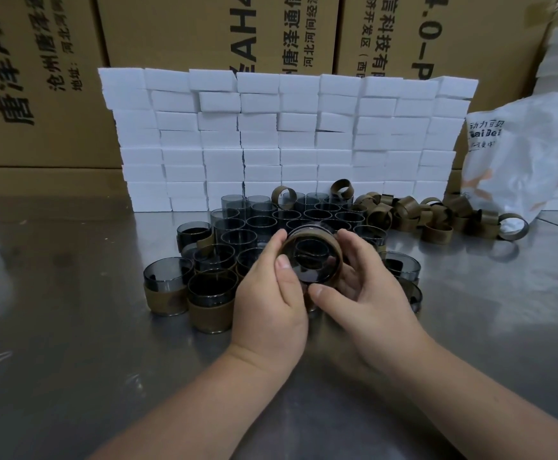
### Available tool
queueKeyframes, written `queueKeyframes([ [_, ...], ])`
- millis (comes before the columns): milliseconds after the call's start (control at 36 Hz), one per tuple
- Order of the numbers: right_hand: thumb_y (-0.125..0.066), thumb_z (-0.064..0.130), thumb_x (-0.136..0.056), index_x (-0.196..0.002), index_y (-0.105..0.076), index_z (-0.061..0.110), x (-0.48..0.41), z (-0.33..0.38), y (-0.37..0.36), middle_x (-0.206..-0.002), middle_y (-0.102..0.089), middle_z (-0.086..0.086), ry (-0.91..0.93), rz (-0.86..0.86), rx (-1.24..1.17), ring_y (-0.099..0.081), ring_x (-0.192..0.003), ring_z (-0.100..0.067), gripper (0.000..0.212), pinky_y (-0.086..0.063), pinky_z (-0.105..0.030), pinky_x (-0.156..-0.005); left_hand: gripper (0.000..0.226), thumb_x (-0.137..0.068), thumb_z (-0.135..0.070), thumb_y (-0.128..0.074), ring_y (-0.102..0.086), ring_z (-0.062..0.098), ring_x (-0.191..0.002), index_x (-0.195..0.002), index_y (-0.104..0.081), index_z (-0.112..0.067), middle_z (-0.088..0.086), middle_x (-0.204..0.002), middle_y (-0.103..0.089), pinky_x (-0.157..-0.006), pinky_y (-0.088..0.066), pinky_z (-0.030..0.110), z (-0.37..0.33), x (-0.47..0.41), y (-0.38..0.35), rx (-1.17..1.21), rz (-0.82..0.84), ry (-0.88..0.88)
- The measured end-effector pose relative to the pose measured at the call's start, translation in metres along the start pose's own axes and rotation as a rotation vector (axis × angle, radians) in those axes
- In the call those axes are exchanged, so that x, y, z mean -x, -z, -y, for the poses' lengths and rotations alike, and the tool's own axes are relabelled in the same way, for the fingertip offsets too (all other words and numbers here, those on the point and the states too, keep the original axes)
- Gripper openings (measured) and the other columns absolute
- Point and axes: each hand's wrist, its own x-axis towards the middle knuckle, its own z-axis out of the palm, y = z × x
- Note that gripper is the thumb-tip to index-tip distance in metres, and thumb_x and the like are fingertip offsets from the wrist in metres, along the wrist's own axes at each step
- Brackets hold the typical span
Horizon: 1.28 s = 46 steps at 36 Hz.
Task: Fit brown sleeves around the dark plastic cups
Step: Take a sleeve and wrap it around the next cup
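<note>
Cup (314, 260) held tilted above counter (71, 293), left hand (267, 293) and right hand (367, 287) both curled round it; sleeve (336, 249) apparently partway on. Judged light, rigid, slick plastic (grip rim edges); sleeve pliable.

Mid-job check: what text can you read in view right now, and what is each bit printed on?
"唐泽AH4", "地址:" on the left cardboard box, printed sideways.
"AH4", "唐泽通信" on the middle box, sideways, cut off at the top.
"4.0-P", "信科技有" on the right box, cut off.
"aiBei" on the white bag; its smaller lines are too blurred to read.
Held cup, loose sleeves, white blocks: no text seen.
</note>
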Motion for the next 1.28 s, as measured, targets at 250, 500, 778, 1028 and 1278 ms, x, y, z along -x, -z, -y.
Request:
queueKeyframes([
  [250, -0.068, -0.001, -0.074, -0.108, -0.048, 0.043, 0.000, 0.006, 0.005, -0.147, -0.037, 0.008, -0.030, -0.082, -0.142, -0.045, -0.126, -0.002, 0.059, -0.039, -0.020, -0.101, 0.042, -0.091, -0.017, -0.031, -0.048, -0.004, -0.099, -0.119, -0.058, 0.000, 0.000, -0.106, -0.060, -0.087, -0.034, 0.002, 0.002, -0.005, 0.005, -0.013, 0.011, -0.050],
  [500, -0.066, -0.008, -0.073, -0.105, -0.056, 0.038, -0.003, 0.006, 0.008, -0.135, -0.047, 0.016, -0.017, -0.149, -0.171, -0.052, -0.120, -0.007, 0.057, -0.047, -0.028, -0.097, 0.045, -0.091, -0.026, -0.030, -0.060, 0.013, -0.097, -0.121, -0.058, -0.006, 0.000, -0.105, -0.062, -0.081, -0.055, 0.040, 0.001, -0.006, 0.005, 0.016, -0.002, -0.037],
  [778, -0.064, -0.016, -0.074, -0.105, -0.057, 0.028, -0.005, 0.007, 0.008, -0.135, -0.053, -0.001, -0.048, -0.163, -0.254, -0.061, -0.104, -0.003, 0.054, -0.052, -0.015, -0.079, 0.045, -0.091, -0.028, -0.033, -0.062, 0.021, -0.102, -0.124, -0.057, -0.009, 0.007, -0.113, -0.065, -0.085, -0.053, 0.044, 0.002, -0.008, 0.008, 0.003, 0.021, -0.024],
  [1028, -0.062, -0.015, -0.076, -0.105, -0.058, 0.024, -0.004, 0.005, 0.009, -0.107, -0.066, 0.008, -0.042, -0.126, -0.240, -0.068, -0.091, -0.007, 0.048, -0.051, -0.014, -0.067, 0.041, -0.091, -0.022, -0.036, -0.049, -0.016, -0.094, -0.119, -0.059, -0.004, -0.018, -0.097, -0.050, -0.081, -0.033, 0.000, 0.005, -0.011, 0.007, 0.038, 0.030, -0.077],
  [1278, -0.060, -0.012, -0.080, -0.105, -0.054, 0.028, -0.003, 0.004, 0.010, -0.111, -0.061, 0.015, -0.023, -0.105, -0.289, -0.066, -0.092, 0.001, 0.048, -0.050, -0.011, -0.069, 0.051, -0.080, -0.047, -0.038, -0.057, 0.022, -0.110, -0.127, -0.046, -0.028, 0.005, -0.126, -0.054, -0.086, -0.050, 0.046, 0.005, -0.005, 0.006, 0.423, 0.206, 0.277],
])
